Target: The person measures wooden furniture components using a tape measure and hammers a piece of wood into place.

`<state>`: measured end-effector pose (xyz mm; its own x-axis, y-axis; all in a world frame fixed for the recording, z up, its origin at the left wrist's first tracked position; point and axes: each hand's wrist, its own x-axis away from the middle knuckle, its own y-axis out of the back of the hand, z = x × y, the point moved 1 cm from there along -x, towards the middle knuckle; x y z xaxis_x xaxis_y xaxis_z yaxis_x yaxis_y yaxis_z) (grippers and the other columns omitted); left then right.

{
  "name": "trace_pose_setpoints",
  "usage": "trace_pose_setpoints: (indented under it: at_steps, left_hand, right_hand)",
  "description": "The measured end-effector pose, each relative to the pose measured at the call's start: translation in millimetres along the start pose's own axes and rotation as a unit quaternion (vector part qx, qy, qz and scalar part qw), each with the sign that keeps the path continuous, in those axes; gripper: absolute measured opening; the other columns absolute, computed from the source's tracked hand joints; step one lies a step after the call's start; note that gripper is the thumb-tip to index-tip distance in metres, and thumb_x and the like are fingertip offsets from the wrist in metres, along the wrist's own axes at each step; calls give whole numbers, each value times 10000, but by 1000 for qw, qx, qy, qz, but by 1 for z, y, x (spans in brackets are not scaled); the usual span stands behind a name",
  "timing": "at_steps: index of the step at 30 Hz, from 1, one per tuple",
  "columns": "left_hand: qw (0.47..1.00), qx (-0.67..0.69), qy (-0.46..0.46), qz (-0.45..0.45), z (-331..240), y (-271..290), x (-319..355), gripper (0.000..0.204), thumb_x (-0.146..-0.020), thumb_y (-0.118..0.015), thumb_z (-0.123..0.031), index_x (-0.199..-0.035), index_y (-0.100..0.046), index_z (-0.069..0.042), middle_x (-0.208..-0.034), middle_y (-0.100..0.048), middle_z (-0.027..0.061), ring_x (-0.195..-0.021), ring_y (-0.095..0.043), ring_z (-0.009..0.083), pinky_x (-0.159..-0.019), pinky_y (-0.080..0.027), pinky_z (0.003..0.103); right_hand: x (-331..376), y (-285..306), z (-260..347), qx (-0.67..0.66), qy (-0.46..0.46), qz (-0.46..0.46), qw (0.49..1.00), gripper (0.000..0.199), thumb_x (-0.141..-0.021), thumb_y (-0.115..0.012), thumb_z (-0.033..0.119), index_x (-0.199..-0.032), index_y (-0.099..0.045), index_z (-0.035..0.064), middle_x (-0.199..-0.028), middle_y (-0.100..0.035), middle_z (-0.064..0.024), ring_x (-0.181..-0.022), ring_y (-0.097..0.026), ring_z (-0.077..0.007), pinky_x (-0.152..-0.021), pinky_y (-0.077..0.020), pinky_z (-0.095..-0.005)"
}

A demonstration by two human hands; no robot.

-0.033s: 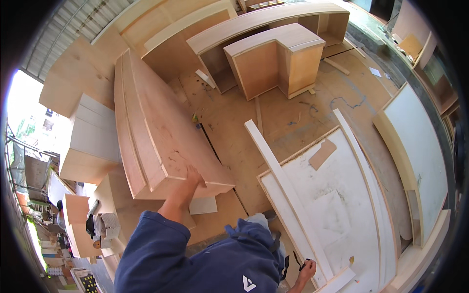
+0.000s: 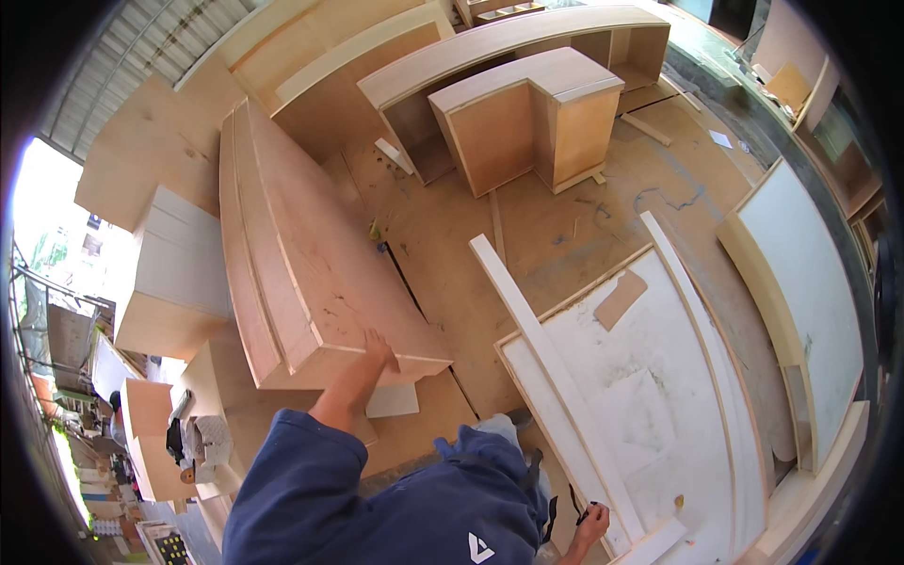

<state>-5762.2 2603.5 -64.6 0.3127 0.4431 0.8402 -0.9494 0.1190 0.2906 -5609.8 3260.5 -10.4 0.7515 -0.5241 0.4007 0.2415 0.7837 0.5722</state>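
Note:
My left hand (image 2: 379, 352) lies on the near end of a long plywood cabinet (image 2: 320, 282), its fingers stretched over the top edge. This cabinet has a reddish face and pale edge strips. Low in the view, my right hand (image 2: 593, 521) is closed, with something small and black at its fingertips. A thin black strip hangs beside that hand; whether the two are joined I cannot tell. Close to my right hand is a large white-faced panel (image 2: 636, 414) in a wooden frame, crossed along its left side by a long pale board (image 2: 532, 325).
An L-shaped wooden cabinet (image 2: 494, 141) stands ahead, before a long curved counter (image 2: 508, 36). Another curved white panel (image 2: 810, 292) lies at the right. A pale box unit (image 2: 179, 264) is at the left. Scraps and a loose batten (image 2: 645, 130) lie on the brown floor.

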Motion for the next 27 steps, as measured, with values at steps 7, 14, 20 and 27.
trace_pose_setpoints:
  at_steps: [7,14,20,27]
  left_hand:
    - [966,64,-250,-1,-104,-3,22,616,-844,-596,-606,-1092,-694,-51,-1169,-628,243,-1137,-573,387,-951,-415,529]
    - [819,338,-448,-122,-250,-14,87,476,-934,-519,-437,-964,-692,5,-1001,-677,252,-947,-638,401,-820,-485,465]
    - [850,233,-453,-134,-338,-3,140,426,-887,-544,-381,-1019,-691,-3,-1092,-667,239,-1034,-615,426,-874,-489,484]
    - [752,163,-595,-231,-432,18,255,243,-924,-544,-213,-1052,-706,-86,-1165,-661,168,-1074,-624,353,-903,-515,427]
  right_hand:
    - [9,0,-96,-22,-23,-41,999,197,-875,-517,93,-986,-594,-50,-844,-630,-137,-756,-598,-222,-687,-475,-352]
    - [42,19,-122,24,-52,-75,996,339,-874,-540,150,-1136,-599,-58,-1052,-652,-212,-948,-627,-321,-845,-479,-386]
    - [72,51,-134,41,-102,-83,991,377,-869,-550,162,-1180,-601,-43,-1100,-643,-226,-1003,-612,-362,-885,-465,-411]
    - [110,118,-181,-72,-161,-168,970,372,-867,-612,209,-1172,-629,-2,-1109,-658,-191,-1033,-620,-325,-883,-470,-384]
